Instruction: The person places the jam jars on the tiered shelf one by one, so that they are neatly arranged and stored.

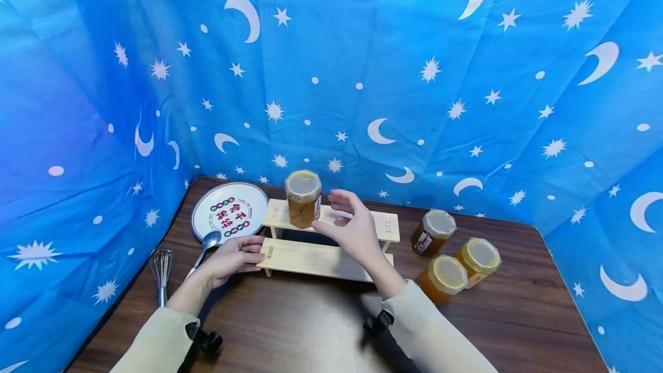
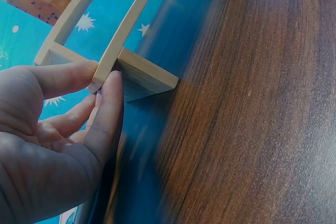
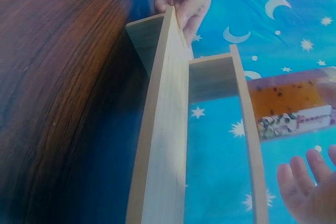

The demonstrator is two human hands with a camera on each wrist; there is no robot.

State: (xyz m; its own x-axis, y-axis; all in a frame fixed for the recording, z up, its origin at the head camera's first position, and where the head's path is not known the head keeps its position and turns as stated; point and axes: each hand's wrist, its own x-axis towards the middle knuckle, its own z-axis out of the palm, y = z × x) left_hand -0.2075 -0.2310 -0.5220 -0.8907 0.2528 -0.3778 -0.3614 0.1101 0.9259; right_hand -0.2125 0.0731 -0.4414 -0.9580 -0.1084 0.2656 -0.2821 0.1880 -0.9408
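Observation:
A two-step wooden rack (image 1: 313, 259) stands at the back of the table. On its upper step sits a jar (image 1: 303, 207) of amber contents with dark specks and a pale lid; its side label (image 3: 299, 121) shows in the right wrist view. My left hand (image 1: 231, 259) pinches the left end of the lower step, thumb on top and fingers beneath, as the left wrist view shows. Just right of the jar, my right hand (image 1: 356, 232) is held with fingers spread and loosely bent. In the right wrist view its fingertips (image 3: 299, 174) are apart from the jar.
Three more jars stand right of the rack: a dark one (image 1: 434, 233) behind, two orange ones (image 1: 479, 263) (image 1: 441, 281) in front. Left are a white plate (image 1: 207, 212) with red lettering, a spoon (image 1: 211, 239) and a whisk (image 1: 162, 272). Blue star-and-moon cloth (image 1: 331, 73) surrounds the table.

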